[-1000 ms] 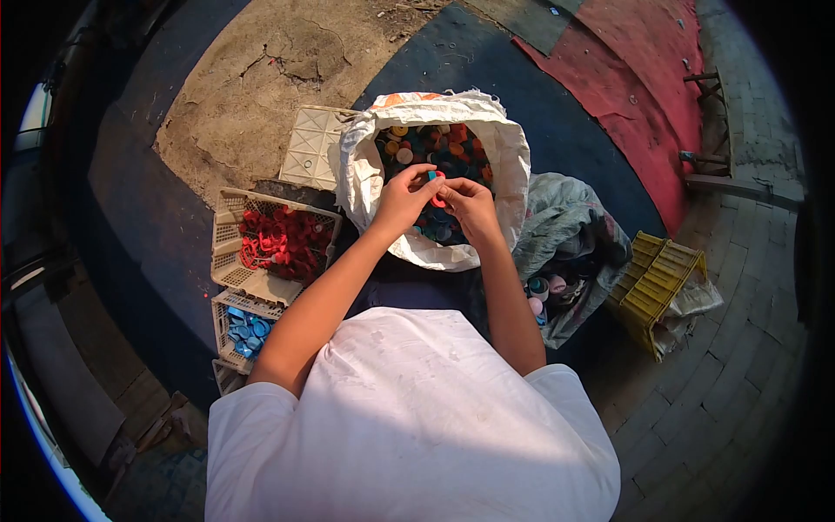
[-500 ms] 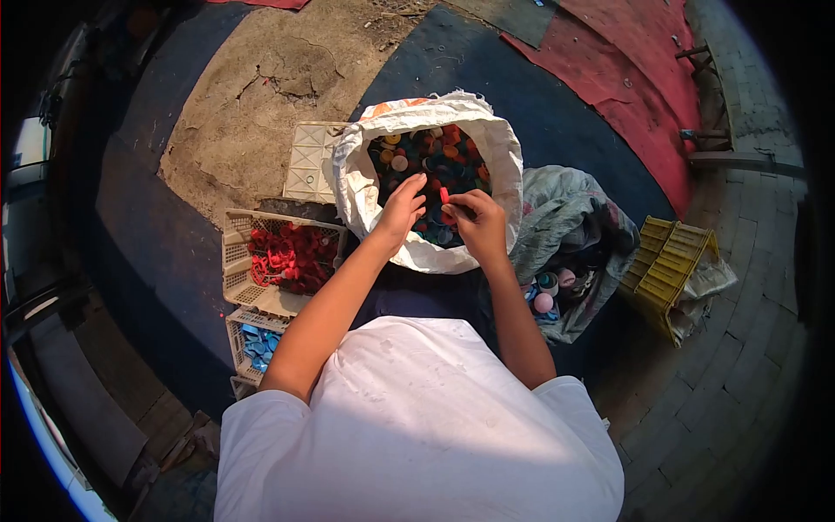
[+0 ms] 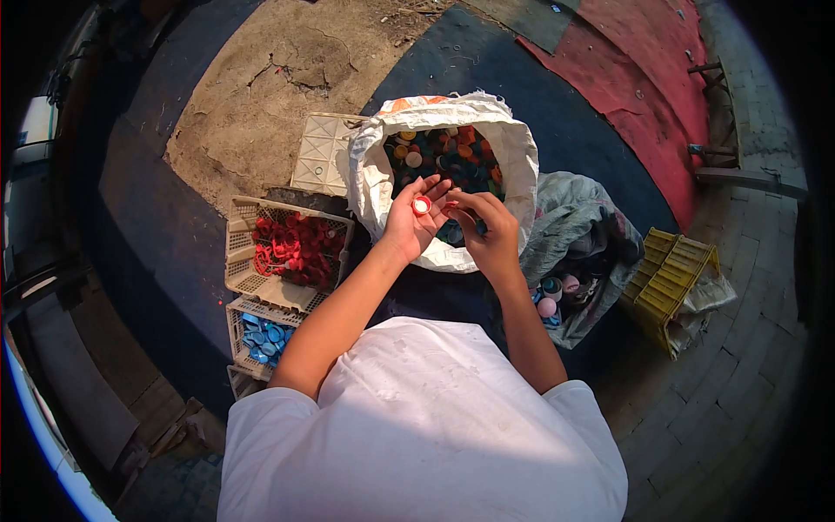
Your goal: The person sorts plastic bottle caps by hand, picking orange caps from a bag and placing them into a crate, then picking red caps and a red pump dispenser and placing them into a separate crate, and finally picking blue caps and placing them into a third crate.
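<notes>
My left hand (image 3: 412, 219) is turned palm up over the near rim of a white woven sack (image 3: 369, 183). On its palm, at the base of the fingers, rests a red bottle cap (image 3: 422, 205) with a white inside. Close beside it, my right hand (image 3: 489, 228) pinches a small red piece (image 3: 450, 207) between thumb and fingers; its exact shape is partly hidden. Many loose bottle caps (image 3: 459, 155) in several colours lie inside the sack, below and beyond both hands.
Left of the sack, a beige crate (image 3: 252, 284) holds red pieces, and a second crate (image 3: 231, 326) holds blue caps. A grey-green sack (image 3: 557, 213) with pink and other caps lies right, before a yellow crate (image 3: 661, 274). A pale crate (image 3: 323, 157) stands behind.
My left hand has turned palm up and now carries a red cap. My right hand, which pinched a red cap, now pinches a small red piece close to it. The view has shifted slightly.
</notes>
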Available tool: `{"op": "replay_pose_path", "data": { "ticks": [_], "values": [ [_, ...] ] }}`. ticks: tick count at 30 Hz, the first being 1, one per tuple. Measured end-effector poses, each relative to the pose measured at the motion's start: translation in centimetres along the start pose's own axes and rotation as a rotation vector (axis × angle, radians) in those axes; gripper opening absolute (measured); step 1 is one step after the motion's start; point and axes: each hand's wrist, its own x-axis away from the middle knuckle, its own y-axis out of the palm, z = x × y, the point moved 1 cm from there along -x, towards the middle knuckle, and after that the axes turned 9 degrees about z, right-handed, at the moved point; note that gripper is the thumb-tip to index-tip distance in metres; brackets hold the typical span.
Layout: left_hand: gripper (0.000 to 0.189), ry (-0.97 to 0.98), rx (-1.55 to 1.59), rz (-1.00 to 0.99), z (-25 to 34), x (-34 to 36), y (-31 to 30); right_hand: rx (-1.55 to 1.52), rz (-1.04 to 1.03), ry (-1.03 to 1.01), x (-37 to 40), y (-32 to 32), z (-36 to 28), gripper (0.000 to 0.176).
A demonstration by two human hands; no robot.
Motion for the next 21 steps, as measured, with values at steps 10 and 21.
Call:
{"op": "replay_pose_path", "data": {
  "ticks": [10,21],
  "values": [
    [0.032,-0.038,0.083,-0.141,0.1,2.7,1.4,0.167,-0.051,-0.545,1.3,1.0,-0.2,0.029],
    [0.027,-0.060,0.125,-0.129,1.8,3.7,-0.8,-0.039,0.133,0.114,2.2,-1.7,3.9,0.026]
  ]
}}
